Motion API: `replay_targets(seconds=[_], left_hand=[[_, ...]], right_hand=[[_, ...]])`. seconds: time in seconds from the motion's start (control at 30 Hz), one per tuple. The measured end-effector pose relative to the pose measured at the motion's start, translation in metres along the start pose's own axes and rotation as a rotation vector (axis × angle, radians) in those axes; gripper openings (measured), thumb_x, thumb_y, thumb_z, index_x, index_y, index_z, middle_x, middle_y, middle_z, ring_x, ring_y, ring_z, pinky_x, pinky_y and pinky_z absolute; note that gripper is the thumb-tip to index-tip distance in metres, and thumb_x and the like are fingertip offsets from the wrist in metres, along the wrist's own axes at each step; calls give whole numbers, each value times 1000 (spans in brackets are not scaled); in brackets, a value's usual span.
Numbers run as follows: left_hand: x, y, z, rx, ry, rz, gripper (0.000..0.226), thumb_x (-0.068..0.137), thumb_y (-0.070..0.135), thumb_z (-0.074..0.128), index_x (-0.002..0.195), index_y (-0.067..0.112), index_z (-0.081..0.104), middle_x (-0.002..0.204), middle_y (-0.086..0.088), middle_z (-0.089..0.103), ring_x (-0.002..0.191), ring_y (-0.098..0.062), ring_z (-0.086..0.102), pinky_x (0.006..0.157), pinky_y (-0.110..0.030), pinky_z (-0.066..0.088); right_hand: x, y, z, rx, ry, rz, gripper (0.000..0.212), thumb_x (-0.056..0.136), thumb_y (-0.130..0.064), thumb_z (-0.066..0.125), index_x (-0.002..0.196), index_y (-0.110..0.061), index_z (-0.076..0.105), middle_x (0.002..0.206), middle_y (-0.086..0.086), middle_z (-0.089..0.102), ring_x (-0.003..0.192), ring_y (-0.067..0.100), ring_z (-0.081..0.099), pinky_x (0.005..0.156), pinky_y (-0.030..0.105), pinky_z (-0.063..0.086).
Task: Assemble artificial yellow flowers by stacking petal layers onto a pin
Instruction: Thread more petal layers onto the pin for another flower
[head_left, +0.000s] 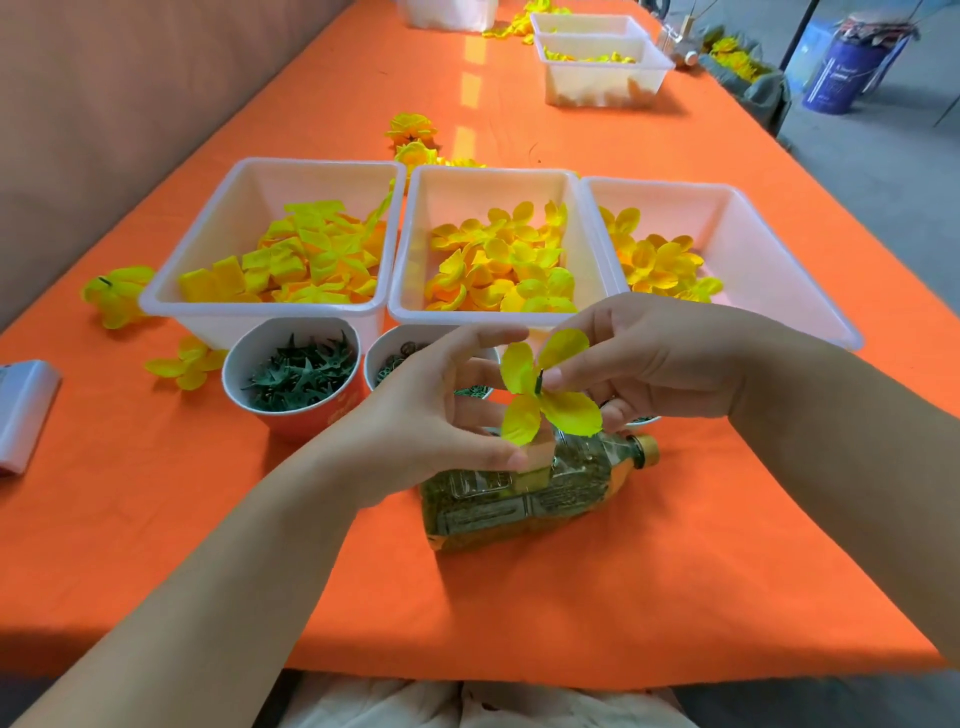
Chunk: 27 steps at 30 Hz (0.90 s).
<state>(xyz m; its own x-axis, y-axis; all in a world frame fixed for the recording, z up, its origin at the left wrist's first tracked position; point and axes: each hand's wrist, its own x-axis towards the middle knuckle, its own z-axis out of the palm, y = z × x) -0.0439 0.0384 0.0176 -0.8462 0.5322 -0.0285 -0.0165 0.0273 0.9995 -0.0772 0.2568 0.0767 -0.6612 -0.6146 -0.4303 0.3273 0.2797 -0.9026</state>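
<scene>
Hands filled the middle of my feed, the left hand (431, 410) and the right hand (649, 364) raised close together over the orange tabletop (623, 571). Beyond them three white bins stood side by side. The left bin (311, 164) held squarish yellow petals, while the middle bin (493, 172) and the right bin (675, 185) held rounded ones. A clear bottle (519, 499) lay on its side just beneath the hands, cap to the right. Near the bins' front walls sat a cup (311, 421) of dark green star-shaped pieces, and a second cup (375, 358) stood half hidden behind the left hand.

Between the hands, above the bottle, I saw a four-lobed yellow petal layer (569, 410). The right hand pinched it at its centre, where a dark pin (539, 382) poked through. The left hand curved round its left side, thumb tip by the lower lobe; from my end I could not tell whether it truly gripped.
</scene>
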Motion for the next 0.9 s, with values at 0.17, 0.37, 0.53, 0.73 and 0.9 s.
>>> replay_targets(seconds=[0.17, 0.37, 0.53, 0.73, 0.9], left_hand=[[2, -4, 6, 54, 38, 19, 62, 72, -5, 80, 126, 15, 59, 119, -7, 70, 106, -29, 71, 86, -46, 59], [2, -16, 19, 75, 213, 44, 12, 81, 4, 75, 92, 8, 74, 89, -9, 78, 90, -22, 76, 84, -31, 59], [-1, -5, 22, -11, 255, 151, 20, 78, 11, 79, 97, 9, 74, 96, -12, 77, 94, -31, 74, 87, -46, 60], [-3, 15, 21, -164, 305, 235, 37, 68, 10, 80, 103, 12, 68, 101, -13, 73, 93, -26, 70, 80, -36, 57], [0, 41, 14, -302, 310, 103, 34, 71, 16, 58, 105, 18, 58, 93, -7, 70, 73, -23, 68, 60, -31, 48]], right_hand=[[-4, -9, -2, 0, -9, -82, 14, 73, -13, 71, 86, -8, 70, 62, 2, 66, 50, 10, 61, 45, 19, 48], [-6, -19, -6, 27, 33, -192, 7, 77, -15, 70, 82, -15, 75, 77, 7, 71, 68, 18, 64, 53, 23, 47], [-5, -13, -1, 42, -2, -156, 16, 78, -13, 73, 92, -7, 72, 75, 6, 72, 66, 16, 69, 51, 21, 49], [-7, -13, 0, 70, 28, -172, 8, 79, -11, 74, 86, -14, 76, 74, 4, 72, 64, 13, 68, 52, 21, 48], [-6, -19, 1, 55, 92, -162, 12, 75, -14, 70, 87, -11, 71, 73, 4, 71, 65, 14, 66, 49, 20, 46]])
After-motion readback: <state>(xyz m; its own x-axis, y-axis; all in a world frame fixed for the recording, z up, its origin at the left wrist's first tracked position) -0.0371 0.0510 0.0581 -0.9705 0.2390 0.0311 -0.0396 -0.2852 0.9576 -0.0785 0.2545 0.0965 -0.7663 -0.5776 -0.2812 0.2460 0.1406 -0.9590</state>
